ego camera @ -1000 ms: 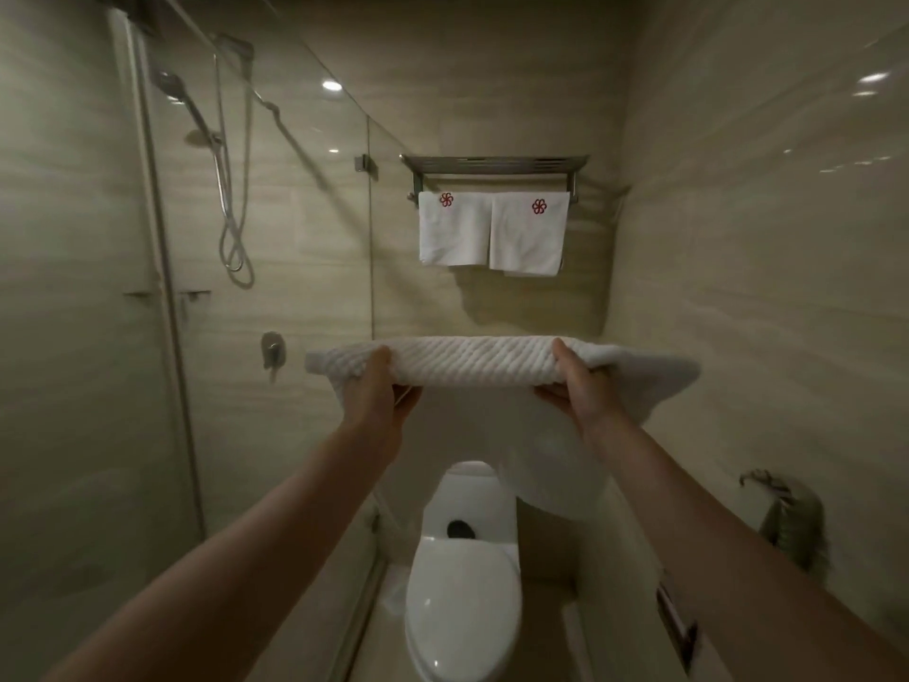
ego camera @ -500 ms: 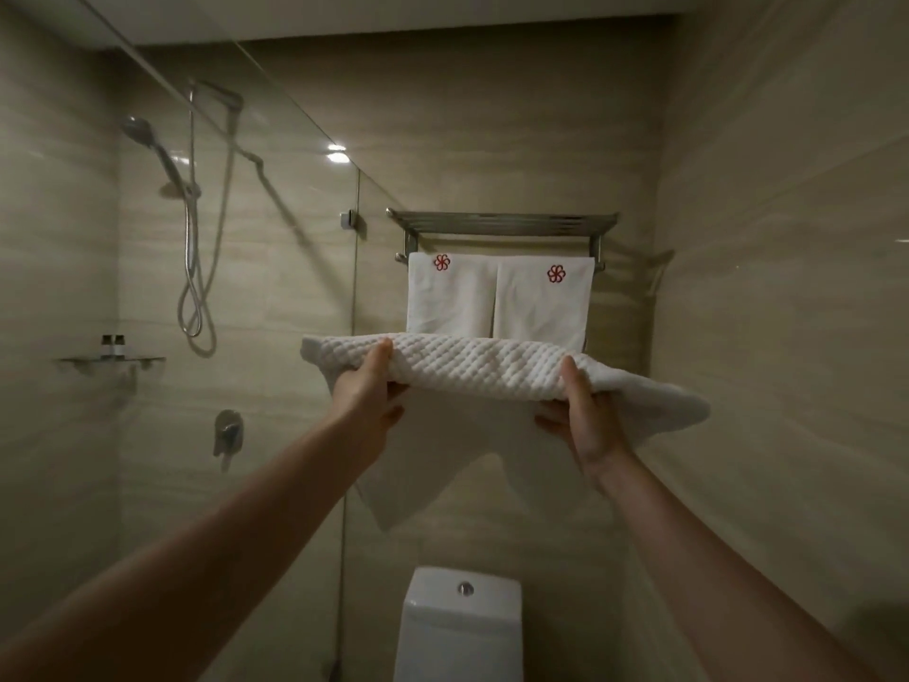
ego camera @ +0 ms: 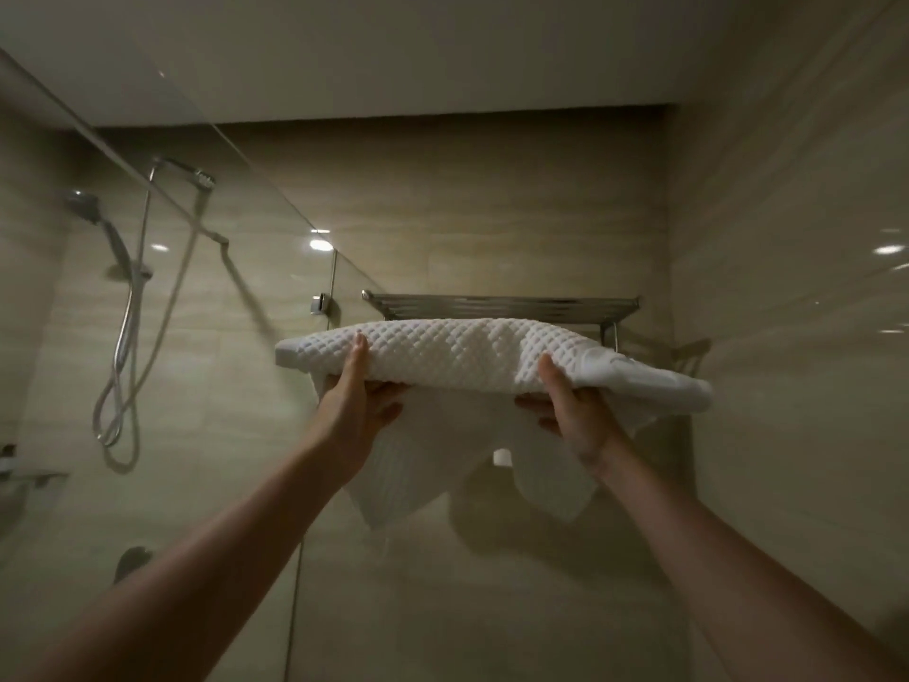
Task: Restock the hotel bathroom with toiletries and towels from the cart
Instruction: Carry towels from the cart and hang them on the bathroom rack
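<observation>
A folded white waffle-textured towel [ego camera: 472,354] is held flat at the height of the chrome towel rack [ego camera: 501,305] on the back wall, just in front of it. My left hand [ego camera: 356,403] grips its left part from below, thumb on the front edge. My right hand [ego camera: 570,411] grips the right part the same way. Loose white cloth [ego camera: 408,479] droops below the towel, hiding the two small towels hung on the rack.
A glass shower partition [ego camera: 256,297] stands to the left, with a shower head and hose [ego camera: 123,297] behind it. A tiled wall [ego camera: 787,312] is close on the right. A small shelf [ego camera: 29,477] shows at the left edge.
Both hands have lifted the towel from about toilet-tank height up to the level of the rack. The view has tilted upward, so the toilet has left the frame.
</observation>
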### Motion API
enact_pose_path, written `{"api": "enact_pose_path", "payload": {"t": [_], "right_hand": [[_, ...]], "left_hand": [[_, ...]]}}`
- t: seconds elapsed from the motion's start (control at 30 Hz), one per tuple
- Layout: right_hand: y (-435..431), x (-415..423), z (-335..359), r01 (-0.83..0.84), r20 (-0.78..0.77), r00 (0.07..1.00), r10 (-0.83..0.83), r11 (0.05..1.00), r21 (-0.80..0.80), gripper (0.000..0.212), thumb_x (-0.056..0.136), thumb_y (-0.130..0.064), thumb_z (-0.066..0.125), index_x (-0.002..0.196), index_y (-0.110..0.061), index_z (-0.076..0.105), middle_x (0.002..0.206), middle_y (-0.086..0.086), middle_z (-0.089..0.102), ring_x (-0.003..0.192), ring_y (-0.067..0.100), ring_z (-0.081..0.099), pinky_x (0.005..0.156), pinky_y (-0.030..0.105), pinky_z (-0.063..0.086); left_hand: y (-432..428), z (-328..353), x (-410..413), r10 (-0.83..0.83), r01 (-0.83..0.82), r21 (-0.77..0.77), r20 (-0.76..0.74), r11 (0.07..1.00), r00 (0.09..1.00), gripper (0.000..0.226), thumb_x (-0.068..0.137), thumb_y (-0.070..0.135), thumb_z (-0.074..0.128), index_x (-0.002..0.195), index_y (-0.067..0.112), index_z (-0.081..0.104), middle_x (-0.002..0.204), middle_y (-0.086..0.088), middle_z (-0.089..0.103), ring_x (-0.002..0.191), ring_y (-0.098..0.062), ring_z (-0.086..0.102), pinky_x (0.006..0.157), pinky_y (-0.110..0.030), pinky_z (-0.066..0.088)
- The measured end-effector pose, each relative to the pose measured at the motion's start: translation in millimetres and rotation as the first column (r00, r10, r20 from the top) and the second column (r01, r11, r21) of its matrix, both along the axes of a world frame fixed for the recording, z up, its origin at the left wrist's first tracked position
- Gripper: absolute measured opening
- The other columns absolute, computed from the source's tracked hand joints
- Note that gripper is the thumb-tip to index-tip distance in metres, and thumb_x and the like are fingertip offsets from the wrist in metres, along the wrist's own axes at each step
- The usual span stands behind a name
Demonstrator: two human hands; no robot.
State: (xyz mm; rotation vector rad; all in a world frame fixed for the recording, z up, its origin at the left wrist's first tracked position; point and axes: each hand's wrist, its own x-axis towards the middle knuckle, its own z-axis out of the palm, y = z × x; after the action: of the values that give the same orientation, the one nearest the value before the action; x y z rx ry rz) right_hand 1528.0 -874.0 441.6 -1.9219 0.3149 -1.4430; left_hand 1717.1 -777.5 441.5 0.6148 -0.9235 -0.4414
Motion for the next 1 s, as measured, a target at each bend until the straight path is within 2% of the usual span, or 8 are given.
{"api": "enact_pose_path", "payload": {"t": [0.07, 0.3, 0.43, 0.57, 0.67, 0.8, 0.93, 1.0], "right_hand": [[-18, 10, 16, 0.027, -0.055, 0.998, -0.028, 1.0, -0.01, 0.04, 0.095, -0.048, 0.035, 0.13, -0.031, 0.043, 0.129, 0.0, 0.056, 0.104, 0.013, 0.062, 0.069, 0.014, 0.048], [-83, 35, 73, 0.188, -0.044, 0.98, -0.192, 0.978, -0.085, 0.057, 0.094, -0.055, 0.033, 0.145, -0.028, 0.031, 0.146, -0.002, 0.04, 0.119, 0.016, 0.053, 0.109, 0.044, 0.037], [-119, 41, 111, 0.264, -0.03, 0.96, -0.277, 0.94, -0.214, 0.066, 0.09, -0.062, 0.036, 0.146, -0.028, 0.029, 0.153, -0.004, 0.031, 0.138, 0.018, 0.034, 0.116, 0.043, 0.025], [-146, 43, 150, 0.272, -0.018, 0.957, -0.291, 0.912, -0.306, 0.066, 0.091, -0.06, 0.036, 0.148, -0.028, 0.024, 0.155, -0.005, 0.024, 0.142, 0.016, 0.024, 0.119, 0.038, 0.019], [-167, 41, 175, 0.246, -0.002, 0.965, -0.264, 0.904, -0.349, 0.061, 0.095, -0.053, 0.034, 0.148, -0.027, 0.021, 0.155, -0.006, 0.021, 0.143, 0.014, 0.019, 0.107, 0.02, 0.013], [-211, 43, 197, 0.252, 0.019, 0.963, -0.267, 0.88, -0.402, 0.06, 0.096, -0.052, 0.033, 0.149, -0.028, 0.018, 0.156, -0.004, 0.018, 0.143, 0.015, 0.018, 0.097, 0.02, 0.016], [-252, 53, 215, 0.265, 0.04, 0.961, -0.275, 0.86, -0.436, 0.062, 0.095, -0.053, 0.034, 0.149, -0.029, 0.016, 0.157, -0.005, 0.015, 0.144, 0.015, 0.015, 0.1, 0.021, 0.015], [-270, 55, 226, 0.268, 0.046, 0.96, -0.278, 0.854, -0.446, 0.062, 0.095, -0.052, 0.035, 0.149, -0.029, 0.017, 0.157, -0.004, 0.015, 0.144, 0.016, 0.015, 0.104, 0.023, 0.016]], "left_hand": [[-23, 15, 14, -0.048, 0.048, 0.006, 0.102, 0.999, 0.994, 0.056, 0.092, 0.053, 0.037, 0.138, 0.023, 0.033, 0.115, -0.01, 0.063, 0.094, -0.02, 0.069, 0.088, -0.044, 0.05], [-101, 64, 48, 0.03, -0.058, 0.047, 0.461, 0.997, 0.887, 0.075, 0.088, 0.064, 0.016, 0.122, 0.01, 0.055, 0.107, -0.008, 0.07, 0.103, -0.015, 0.063, 0.102, -0.044, 0.035], [-139, 91, 52, 0.133, -0.124, -0.056, 0.57, 0.991, 0.81, 0.089, 0.071, 0.073, 0.029, 0.133, 0.011, 0.048, 0.116, -0.004, 0.066, 0.096, -0.004, 0.064, 0.098, -0.035, 0.038], [-178, 127, 51, 0.252, -0.162, -0.206, 0.564, 0.965, 0.786, 0.076, 0.082, 0.06, 0.044, 0.139, 0.011, 0.037, 0.124, -0.007, 0.058, 0.104, -0.007, 0.06, 0.085, -0.019, 0.051], [-205, 152, 50, 0.378, -0.248, -0.293, 0.588, 0.923, 0.715, 0.086, 0.076, 0.067, 0.049, 0.141, 0.014, 0.032, 0.128, -0.003, 0.052, 0.114, -0.014, 0.054, 0.089, -0.021, 0.047], [-246, 175, 52, 0.562, -0.446, -0.382, 0.724, 0.809, 0.401, 0.057, 0.081, 0.061, 0.05, 0.121, 0.02, 0.054, 0.118, -0.003, 0.056, 0.117, -0.024, 0.051, 0.101, -0.04, 0.043], [-272, 200, 53, 0.624, -0.602, -0.419, 0.762, 0.68, 0.174, 0.044, 0.082, 0.048, 0.06, 0.116, 0.021, 0.06, 0.118, 0.0, 0.056, 0.116, -0.018, 0.051, 0.095, -0.023, 0.041], [-285, 212, 52, 0.605, -0.706, -0.461, 0.794, 0.537, -0.057, 0.044, 0.085, 0.05, 0.055, 0.113, 0.016, 0.062, 0.122, -0.003, 0.054, 0.119, -0.021, 0.047, 0.103, -0.03, 0.034]]}}
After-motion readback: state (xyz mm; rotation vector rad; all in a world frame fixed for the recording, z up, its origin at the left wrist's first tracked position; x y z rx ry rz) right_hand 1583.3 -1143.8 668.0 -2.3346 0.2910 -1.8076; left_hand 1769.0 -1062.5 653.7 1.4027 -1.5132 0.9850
